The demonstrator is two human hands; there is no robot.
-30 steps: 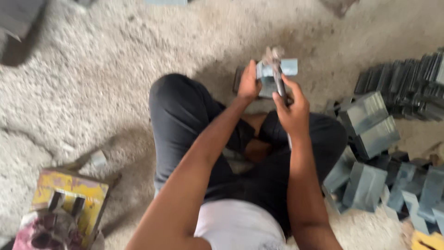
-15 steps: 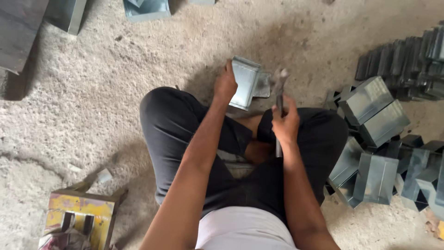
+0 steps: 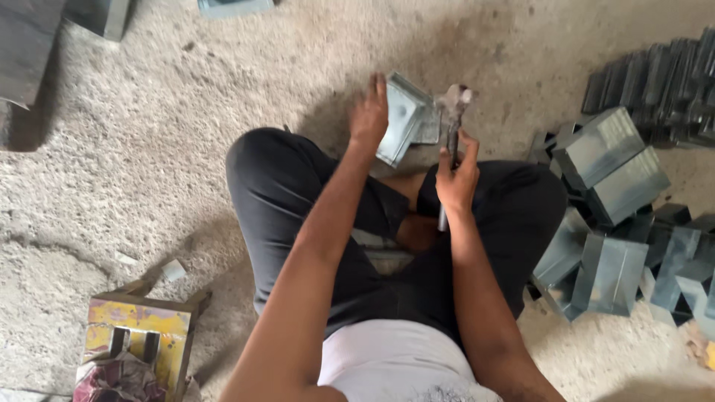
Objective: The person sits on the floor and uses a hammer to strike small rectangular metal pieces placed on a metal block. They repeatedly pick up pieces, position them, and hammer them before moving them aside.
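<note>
Rough grey concrete floor throughout. Stacked grey metal boxes at right, cut off by the edge. Upper centre: folded metal piece, left hand laid on it, fingers together. Right hand clamped on hammer; head blurred.

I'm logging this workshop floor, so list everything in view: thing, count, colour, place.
bracket: one, grey folded sheet metal, on the floor past the knees, left hand on it
hammer: one, dark handle, worn metal head, upright in the right hand
boxes: a pile, count unclear, grey metal, floor at right
plates: a dark stacked row, top right
stand: one, yellow, worn, bottom left
rag: one, reddish, on the stand
floor: rough grey concrete
left hand: on the bracket
right hand: gripping the hammer handle
</note>
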